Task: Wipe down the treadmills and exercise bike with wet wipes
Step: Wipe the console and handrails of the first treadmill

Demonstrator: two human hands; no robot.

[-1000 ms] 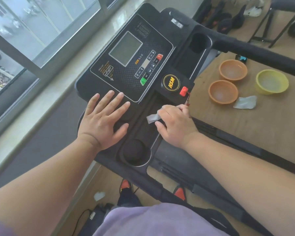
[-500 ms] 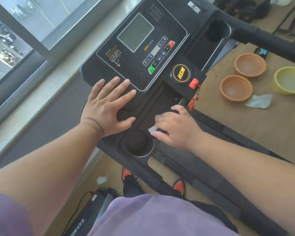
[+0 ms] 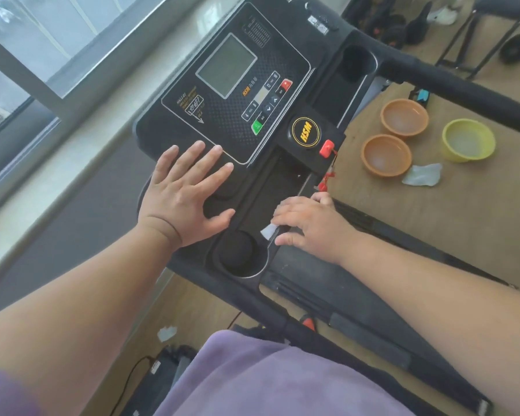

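Observation:
The black treadmill console (image 3: 231, 94), with a grey screen and buttons, fills the middle of the head view. My left hand (image 3: 183, 196) lies flat with spread fingers on the console's lower left edge. My right hand (image 3: 309, 226) presses a small white wet wipe (image 3: 269, 231) onto the console's tray, just beside the near round cup holder (image 3: 239, 253). Most of the wipe is hidden under my fingers. A red safety key (image 3: 327, 148) with its cord sits above my right hand.
Two orange bowls (image 3: 386, 154) and a yellow-green bowl (image 3: 467, 142) stand on the wooden surface (image 3: 433, 223) at right, with a crumpled used wipe (image 3: 422, 175) beside them. A window and sill run along the left. Another crumpled wipe (image 3: 166, 333) lies on the floor below.
My right hand slid the wipe down the tray from near the safety key toward the near cup holder. My left hand stayed flat on the console.

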